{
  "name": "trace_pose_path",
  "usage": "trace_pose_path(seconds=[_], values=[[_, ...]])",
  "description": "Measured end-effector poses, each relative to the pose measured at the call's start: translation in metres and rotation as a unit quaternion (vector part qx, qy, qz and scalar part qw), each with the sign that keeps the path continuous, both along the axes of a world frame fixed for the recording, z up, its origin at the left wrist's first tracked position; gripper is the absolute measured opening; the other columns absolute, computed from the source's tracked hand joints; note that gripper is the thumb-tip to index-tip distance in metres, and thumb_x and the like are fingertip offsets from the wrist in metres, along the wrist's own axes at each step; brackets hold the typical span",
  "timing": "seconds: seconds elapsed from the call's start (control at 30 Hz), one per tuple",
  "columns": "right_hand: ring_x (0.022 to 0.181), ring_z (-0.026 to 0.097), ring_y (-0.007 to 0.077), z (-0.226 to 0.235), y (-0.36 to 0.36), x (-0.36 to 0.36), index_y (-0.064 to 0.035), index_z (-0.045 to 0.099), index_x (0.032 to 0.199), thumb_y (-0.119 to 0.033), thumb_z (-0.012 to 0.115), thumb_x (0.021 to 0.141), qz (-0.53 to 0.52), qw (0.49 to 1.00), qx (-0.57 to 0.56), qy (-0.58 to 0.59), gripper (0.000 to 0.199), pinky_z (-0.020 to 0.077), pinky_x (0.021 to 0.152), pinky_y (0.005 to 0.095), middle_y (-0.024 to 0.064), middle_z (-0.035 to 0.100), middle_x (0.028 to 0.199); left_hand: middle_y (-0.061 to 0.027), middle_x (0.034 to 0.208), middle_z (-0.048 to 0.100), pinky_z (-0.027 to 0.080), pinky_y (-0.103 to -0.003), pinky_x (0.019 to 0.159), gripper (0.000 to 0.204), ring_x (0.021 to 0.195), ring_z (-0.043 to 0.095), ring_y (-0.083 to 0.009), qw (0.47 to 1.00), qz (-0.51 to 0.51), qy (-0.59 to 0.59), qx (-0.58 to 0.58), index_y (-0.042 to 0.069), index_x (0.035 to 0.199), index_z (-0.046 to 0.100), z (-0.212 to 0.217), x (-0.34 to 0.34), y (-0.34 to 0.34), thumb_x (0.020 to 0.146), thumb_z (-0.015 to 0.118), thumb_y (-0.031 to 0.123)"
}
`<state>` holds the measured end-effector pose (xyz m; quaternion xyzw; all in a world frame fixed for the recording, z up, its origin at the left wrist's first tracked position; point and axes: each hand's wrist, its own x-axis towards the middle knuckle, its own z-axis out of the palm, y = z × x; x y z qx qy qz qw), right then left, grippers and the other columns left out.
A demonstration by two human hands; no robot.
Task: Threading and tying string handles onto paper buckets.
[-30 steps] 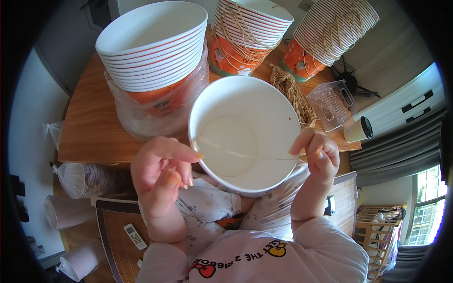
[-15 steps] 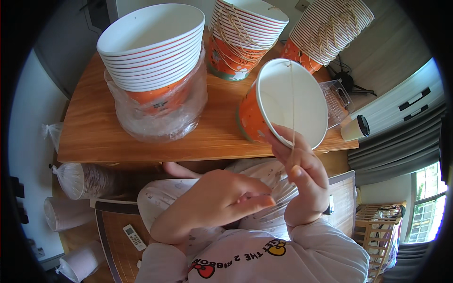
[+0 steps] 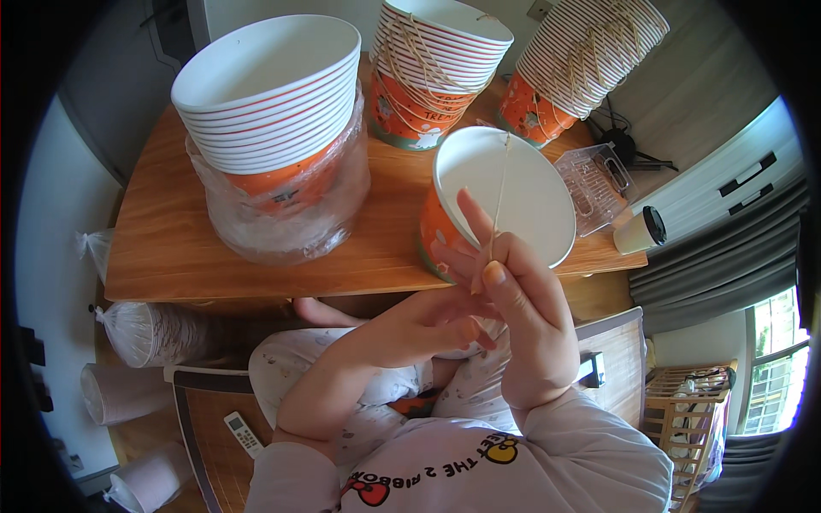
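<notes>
Taking the lone bucket (image 3: pixel 539 192) as clock centre: on the table (image 3: pixel 154 248), the bagged stack (image 3: pixel 274 137) sits around 10, the middle stack (image 3: pixel 428 94) at 11, the far stack (image 3: pixel 573 81) at 1. Box (image 3: pixel 590 192) at 3, cup (image 3: pixel 631 235) just past it towards 4. Left hand (image 3: pixel 428 323) and right hand (image 3: pixel 530 295) are around 6, remote (image 3: pixel 244 434) between 7 and 8.

The head-worn fisheye looks down over lap (image 3: pixel 393 386) and table (image 3: pixel 392 231).

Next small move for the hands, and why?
I'd probably bring the left hand to the twine, beside where the right hand pinches it: it stretches from the far side of the bucket to that pinch, and the left hand sits close by.
</notes>
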<state>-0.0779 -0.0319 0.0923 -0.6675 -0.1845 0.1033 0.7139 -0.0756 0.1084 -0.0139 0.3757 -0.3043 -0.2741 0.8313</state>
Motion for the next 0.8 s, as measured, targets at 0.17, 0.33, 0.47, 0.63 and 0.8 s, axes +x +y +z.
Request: trace_pose_path(seconds=[0.17, 0.33, 0.47, 0.63, 0.8], values=[[0.128, 0.055, 0.0319, 0.004, 0.0, -0.002, -0.0009, 0.053, 0.085, -0.019, 0.054, 0.098, -0.02, 0.999, 0.029, 0.011, 0.022, 0.0437, 0.106, 0.0415, 0.0308, 0.04, 0.149, -0.0059, 0.132, 0.056, 0.048, -0.031, 0.093, 0.051, 0.111, 0.062, -0.0177, 0.997, 0.037, 0.032, -0.056, 0.004, 0.137, 0.049, -0.008, 0.002, 0.0, 0.098, 0.063, 0.034], [0.117, 0.06, 0.0261, 0.006, -0.023, -0.01, 0.0013, 0.056, 0.089, -0.019, 0.051, 0.101, -0.026, 0.998, 0.052, 0.016, 0.024, 0.0458, 0.101, 0.0381, 0.0235, 0.058, 0.132, -0.0075, 0.131, 0.057, 0.051, -0.031, 0.09, 0.041, 0.112, 0.064, -0.0208, 0.992, 0.097, 0.023, -0.077, 0.002, 0.132, 0.052, 0.008, 0.005, -0.002, 0.101, 0.059, 0.028], [0.109, 0.062, 0.0257, 0.0, -0.041, -0.01, -0.0008, 0.057, 0.085, -0.023, 0.055, 0.099, -0.061, 0.997, 0.043, -0.031, 0.027, 0.0473, 0.095, 0.036, 0.0223, 0.064, 0.12, -0.011, 0.123, 0.064, 0.055, -0.031, 0.084, 0.024, 0.104, 0.068, -0.0214, 0.977, 0.179, 0.108, -0.051, 0.003, 0.117, 0.059, 0.004, 0.003, -0.001, 0.102, 0.055, 0.021], [0.095, 0.063, 0.017, -0.012, -0.078, 0.002, 0.0019, 0.061, 0.086, -0.022, 0.057, 0.097, -0.087, 0.988, -0.057, -0.111, 0.027, 0.0479, 0.085, 0.0298, 0.0202, 0.063, 0.12, -0.0123, 0.119, 0.066, 0.056, -0.03, 0.08, 0.018, 0.097, 0.07, -0.021, 0.973, 0.203, 0.1, -0.049, 0.003, 0.109, 0.061, 0.006, -0.005, -0.011, 0.102, 0.055, 0.018], [0.09, 0.059, 0.0134, -0.03, -0.093, 0.019, 0.002, 0.062, 0.087, -0.012, 0.055, 0.096, -0.149, 0.969, -0.078, -0.184, 0.018, 0.0452, 0.081, 0.0275, 0.0187, 0.061, 0.125, -0.0152, 0.12, 0.066, 0.057, -0.028, 0.073, 0.02, 0.089, 0.072, -0.0202, 0.965, 0.224, 0.102, -0.091, 0.003, 0.11, 0.061, 0.004, -0.006, -0.017, 0.102, 0.056, 0.021]])
